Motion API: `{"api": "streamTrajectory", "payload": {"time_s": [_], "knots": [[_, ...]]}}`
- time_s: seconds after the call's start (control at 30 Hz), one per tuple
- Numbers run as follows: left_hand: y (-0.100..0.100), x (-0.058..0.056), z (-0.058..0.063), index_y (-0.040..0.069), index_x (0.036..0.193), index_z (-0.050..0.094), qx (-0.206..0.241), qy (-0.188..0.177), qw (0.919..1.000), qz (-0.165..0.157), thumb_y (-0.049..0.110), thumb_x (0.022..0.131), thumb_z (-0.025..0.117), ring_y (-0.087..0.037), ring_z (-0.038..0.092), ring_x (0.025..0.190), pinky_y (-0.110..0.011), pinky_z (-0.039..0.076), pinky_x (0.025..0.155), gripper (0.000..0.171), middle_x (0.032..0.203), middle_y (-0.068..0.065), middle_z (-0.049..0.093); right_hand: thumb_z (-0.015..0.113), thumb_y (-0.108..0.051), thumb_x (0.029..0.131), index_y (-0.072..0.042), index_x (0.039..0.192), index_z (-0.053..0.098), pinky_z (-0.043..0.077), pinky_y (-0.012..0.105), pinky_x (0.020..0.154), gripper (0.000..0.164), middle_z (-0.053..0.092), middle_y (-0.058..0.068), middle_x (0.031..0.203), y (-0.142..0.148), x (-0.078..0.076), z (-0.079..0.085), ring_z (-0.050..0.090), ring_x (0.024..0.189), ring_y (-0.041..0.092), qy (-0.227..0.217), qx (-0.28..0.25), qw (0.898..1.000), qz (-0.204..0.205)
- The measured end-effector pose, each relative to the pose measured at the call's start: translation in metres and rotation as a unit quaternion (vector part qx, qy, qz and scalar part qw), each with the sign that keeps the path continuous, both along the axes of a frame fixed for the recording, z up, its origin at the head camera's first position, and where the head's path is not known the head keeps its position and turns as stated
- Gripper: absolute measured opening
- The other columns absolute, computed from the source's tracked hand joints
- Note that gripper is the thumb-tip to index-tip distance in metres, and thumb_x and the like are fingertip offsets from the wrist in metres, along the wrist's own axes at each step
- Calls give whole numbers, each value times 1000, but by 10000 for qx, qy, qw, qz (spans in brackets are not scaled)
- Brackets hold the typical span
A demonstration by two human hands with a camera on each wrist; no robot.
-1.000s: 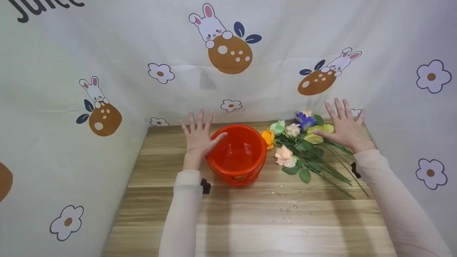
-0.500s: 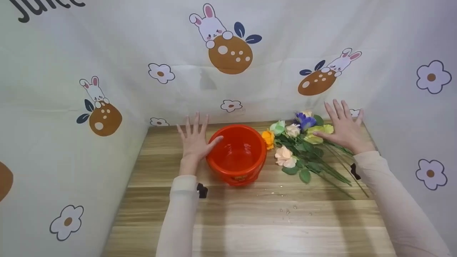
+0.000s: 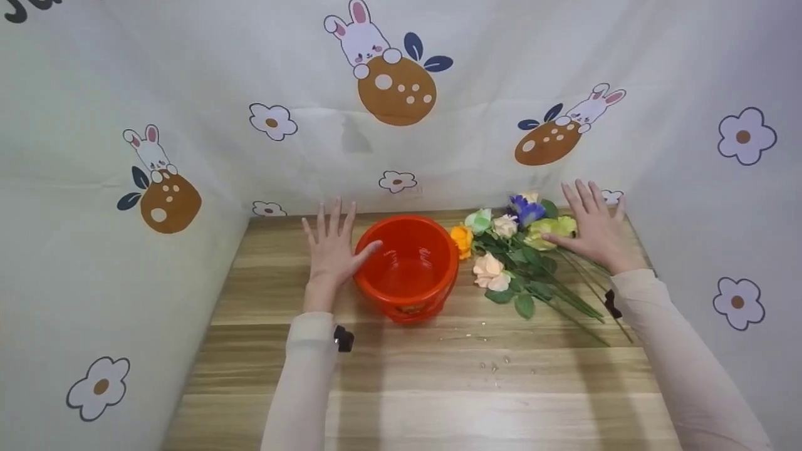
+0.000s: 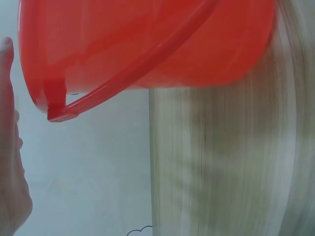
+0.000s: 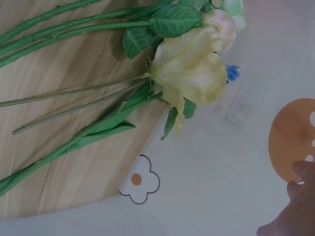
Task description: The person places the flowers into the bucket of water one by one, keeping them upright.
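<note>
A red plastic bucket (image 3: 407,307) stands upright on the wooden table, its inside bare to view. Beside its left rim my left hand (image 3: 332,254) hovers with fingers spread, the thumb overlapping the rim in the head view. The left wrist view shows the bucket's side and its red handle (image 4: 142,64) hanging down, with the hand apart from it. Over the flower stems at the right my right hand (image 3: 598,235) is spread wide and holds nothing. Below it lie several artificial flowers, among them a yellow one (image 5: 189,66), a peach rose (image 3: 490,271) and a purple bloom (image 3: 527,210).
An orange flower (image 3: 462,242) lies against or very close to the bucket's right side. Small clear droplets or beads (image 3: 495,365) dot the wooden table (image 3: 426,388). A printed cloth (image 3: 301,163) with rabbits and flowers encloses the back and sides.
My left hand has drifted slightly left and down, away from the bucket. My right hand stays spread over the flowers, a touch lower. The head view has shifted a little.
</note>
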State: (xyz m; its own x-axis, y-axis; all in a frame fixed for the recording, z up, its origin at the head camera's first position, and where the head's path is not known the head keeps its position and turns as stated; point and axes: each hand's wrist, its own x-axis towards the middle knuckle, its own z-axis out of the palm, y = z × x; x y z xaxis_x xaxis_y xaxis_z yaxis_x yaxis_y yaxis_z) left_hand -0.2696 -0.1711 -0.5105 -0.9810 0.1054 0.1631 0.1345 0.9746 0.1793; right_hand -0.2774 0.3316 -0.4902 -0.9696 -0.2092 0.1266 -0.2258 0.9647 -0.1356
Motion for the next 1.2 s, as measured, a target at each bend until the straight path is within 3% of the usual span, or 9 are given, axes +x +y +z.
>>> {"api": "streamTrajectory", "payload": {"time_s": [0.3, 0.5, 0.67, 0.83, 1.0, 1.2], "knots": [[0, 11, -10, 29, 162, 5, 309, 89, 9994, -118, 78, 89, 40, -34, -6, 157, -68, -7, 121, 94, 170, -3, -2, 62, -72, 82, -20, 162, 10, -10, 78, 113, 108, 8, 14, 169, 1, 2, -9, 4, 155, 40, -68, -285, 9996, 5], [-1, 16, -19, 27, 162, 11, 408, 192, 9986, -264, 75, 90, 41, -33, 2, 157, -67, -2, 122, 91, 170, -4, 5, 68, -65, 82, -23, 162, 7, -9, 77, 114, 109, 11, 14, 168, 0, 5, -13, 6, 155, 40, -47, -429, 9991, -19], [-3, 21, -25, 24, 161, 19, 637, 313, 9969, -345, 70, 90, 47, -33, 6, 156, -65, -7, 123, 89, 170, -5, 11, 68, -65, 82, -23, 162, 8, -8, 76, 115, 108, 12, 15, 168, -1, 7, -19, 8, 155, 41, -63, -530, 9986, 24], [-4, 26, -30, 24, 160, 24, 787, 487, 9947, -444, 66, 91, 49, -31, 13, 156, -63, -6, 124, 84, 168, -5, 18, 68, -65, 82, -20, 162, 10, -1, 77, 115, 108, 15, 17, 167, 0, 10, -22, 10, 154, 43, -115, -599, 9981, 21], [-5, 31, -37, 22, 158, 30, 1082, 636, 9902, -618, 59, 93, 52, -30, 21, 154, -62, -1, 125, 78, 166, -3, 28, 68, -67, 81, -20, 162, 11, 2, 77, 116, 109, 18, 18, 166, 0, 11, -26, 13, 153, 42, -176, -726, 9972, 2], [-7, 36, -46, 20, 152, 42, 1686, 922, 9785, -745, 45, 91, 64, -30, 30, 150, -62, 4, 125, 70, 158, -5, 43, 70, -61, 83, -20, 162, 10, 0, 75, 117, 107, 18, 19, 166, -4, 15, -31, 13, 153, 41, -352, -956, 9948, 54]]}}
